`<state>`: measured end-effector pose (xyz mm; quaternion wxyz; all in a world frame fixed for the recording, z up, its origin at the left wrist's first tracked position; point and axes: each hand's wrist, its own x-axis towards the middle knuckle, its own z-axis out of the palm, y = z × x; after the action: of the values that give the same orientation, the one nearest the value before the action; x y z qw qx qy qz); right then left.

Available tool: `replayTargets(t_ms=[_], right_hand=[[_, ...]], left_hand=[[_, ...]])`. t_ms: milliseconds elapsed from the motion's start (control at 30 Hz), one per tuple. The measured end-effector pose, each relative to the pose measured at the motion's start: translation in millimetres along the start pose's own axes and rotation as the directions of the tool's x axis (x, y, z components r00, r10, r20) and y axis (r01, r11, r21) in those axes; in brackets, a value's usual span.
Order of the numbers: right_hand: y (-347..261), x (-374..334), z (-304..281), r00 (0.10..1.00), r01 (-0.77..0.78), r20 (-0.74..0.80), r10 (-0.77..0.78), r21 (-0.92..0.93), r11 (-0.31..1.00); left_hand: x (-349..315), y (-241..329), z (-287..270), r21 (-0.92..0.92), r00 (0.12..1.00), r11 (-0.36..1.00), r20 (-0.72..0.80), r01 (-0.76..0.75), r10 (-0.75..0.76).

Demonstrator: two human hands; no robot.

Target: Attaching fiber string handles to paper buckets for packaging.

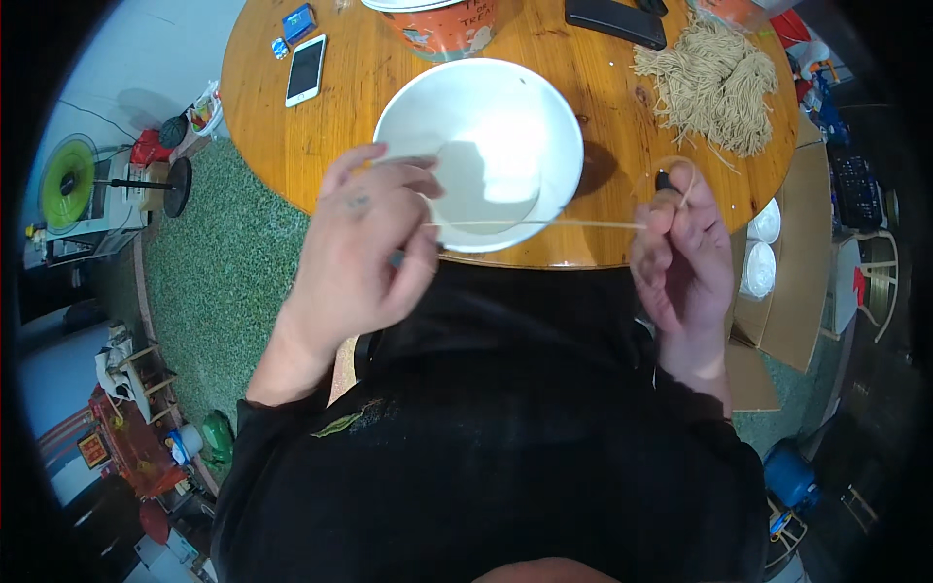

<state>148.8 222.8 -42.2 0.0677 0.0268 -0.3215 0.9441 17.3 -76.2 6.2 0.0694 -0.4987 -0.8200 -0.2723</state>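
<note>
One thin, pale beige string [583, 223], nearly straight

Worn on my head, the left of two wide fisheye cameras looks steeply down my black shirt [505, 447], with the round wooden table [607, 117] ahead, toward the top. My left hand [364, 243] and right hand [688, 243] appear near, mid-frame; the speckled green floor [204, 253] lies farther off, bending toward the edges.

Short dark printed lettering [477, 14] on the orange tub's [432, 37] side, readable.
</note>
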Motion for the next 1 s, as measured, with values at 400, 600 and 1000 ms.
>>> replayTargets(t_ms=[400, 600, 1000], right_hand=[[18.6, -2.8, -19.9, 0.972, -0.089, -0.236, 0.02, -0.283, 0.955], [16.1, -5.3, -30.7, 0.997, 0.006, 0.075, 0.009, -0.202, 0.979], [18.1, -4.9, 24.7, 0.975, 0.017, 0.211, 0.073, -0.396, 0.918]], left_hand=[[5.6, -57.8, -34.9, 0.123, 0.999, 0.992, -0.029, -0.021, 0.025], [12.6, -81.2, -40.8, 0.314, 0.991, 0.949, -0.113, -0.033, 0.071], [17.2, 56.2, 3.8, -0.017, 0.97, 0.976, -0.11, -0.219, 0.216]])
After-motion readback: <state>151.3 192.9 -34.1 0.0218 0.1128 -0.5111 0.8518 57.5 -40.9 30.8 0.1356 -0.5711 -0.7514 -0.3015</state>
